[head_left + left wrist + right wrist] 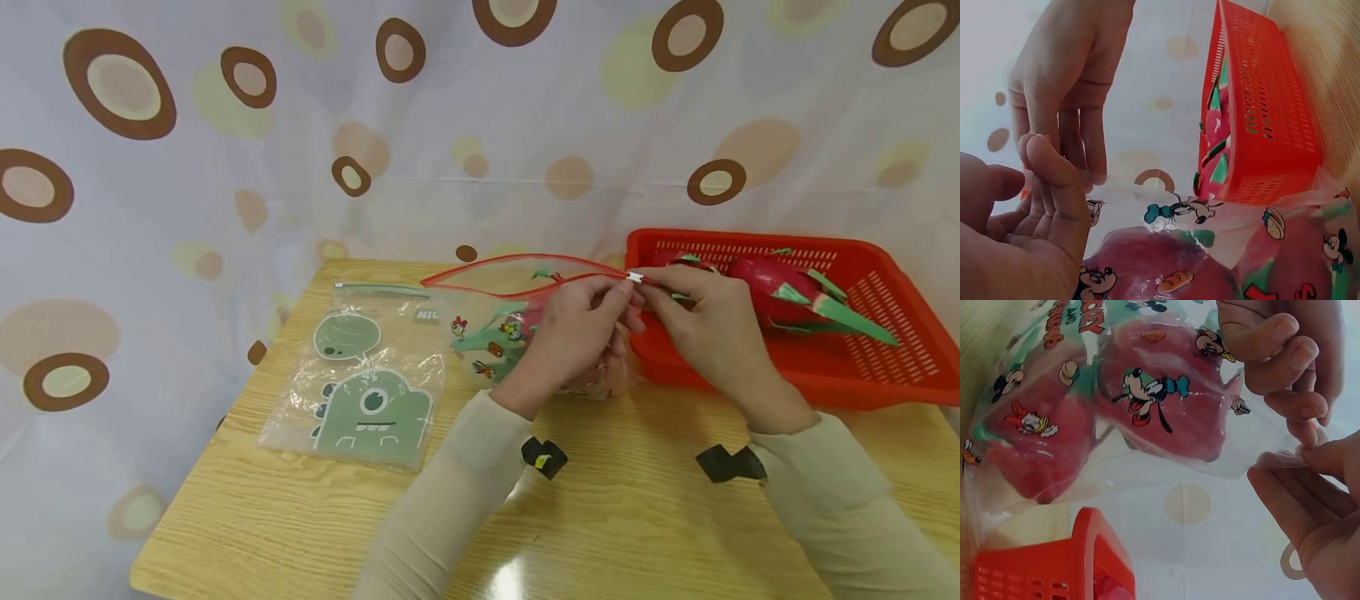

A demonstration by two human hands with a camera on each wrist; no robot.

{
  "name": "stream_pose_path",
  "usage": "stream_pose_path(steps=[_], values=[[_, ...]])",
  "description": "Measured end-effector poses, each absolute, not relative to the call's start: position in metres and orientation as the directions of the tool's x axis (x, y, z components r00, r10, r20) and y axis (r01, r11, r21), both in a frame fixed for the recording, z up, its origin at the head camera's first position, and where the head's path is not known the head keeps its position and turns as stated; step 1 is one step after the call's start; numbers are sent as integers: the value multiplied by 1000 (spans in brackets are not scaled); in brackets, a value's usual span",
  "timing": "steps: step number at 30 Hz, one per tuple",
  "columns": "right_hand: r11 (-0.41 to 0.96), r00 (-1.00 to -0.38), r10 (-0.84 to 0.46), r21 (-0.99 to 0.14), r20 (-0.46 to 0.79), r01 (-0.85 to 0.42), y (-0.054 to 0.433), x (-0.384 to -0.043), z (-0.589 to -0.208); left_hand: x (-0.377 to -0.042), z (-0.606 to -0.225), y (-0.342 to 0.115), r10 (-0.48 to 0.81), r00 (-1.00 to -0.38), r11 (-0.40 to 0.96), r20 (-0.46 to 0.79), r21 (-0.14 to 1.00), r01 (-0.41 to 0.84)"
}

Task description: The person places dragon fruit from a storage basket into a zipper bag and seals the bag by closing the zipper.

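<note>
A clear zipper bag [487, 346] with cartoon prints and a red zip edge stands on the table, its mouth gaping on the left. Inside it, the right wrist view shows two dragon fruits [1160, 394] through the plastic. At the bag's right top corner, by the white zip slider [634, 277], both hands meet. My left hand [573, 325] pinches the corner just left of the slider. My right hand [705, 321] pinches the bag's end at the slider from the right. In the left wrist view, the left fingers [1054, 206] curl in front of the bag edge.
A red plastic basket [750, 367] holding dragon fruits [780, 292] stands right of the bag. On the left, a flat zipper bag with a green monster print [375, 417] lies on the wooden table [600, 508]. A dotted curtain [525, 125] hangs behind.
</note>
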State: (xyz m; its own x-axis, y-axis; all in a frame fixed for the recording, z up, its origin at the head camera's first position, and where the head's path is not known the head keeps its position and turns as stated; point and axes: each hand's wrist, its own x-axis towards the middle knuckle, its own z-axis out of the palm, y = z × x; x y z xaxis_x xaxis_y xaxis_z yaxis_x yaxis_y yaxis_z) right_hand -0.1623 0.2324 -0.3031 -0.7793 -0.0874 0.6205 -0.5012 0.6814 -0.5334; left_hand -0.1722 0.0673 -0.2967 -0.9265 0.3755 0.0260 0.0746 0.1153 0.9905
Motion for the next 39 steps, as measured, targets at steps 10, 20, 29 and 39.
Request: stream_pose_path(steps=[10,20,29,39], values=[[681,-651,-225,-361,725,-637,229,-158,-305,-175,-300,70,446,-893,-42,-66,995,-95],[681,-595,-248,-300,764,-668,227,-157,-303,-176,-298,71,470,-872,-161,-135,959,-235],[704,-590,-235,-283,772,-651,224,-156,-297,-178,-292,68,492,-867,-240,-85,943,-229],[758,-582,-282,-195,763,-622,221,-151,-293,-182,-287,66,480,-863,-271,-159,909,-318]])
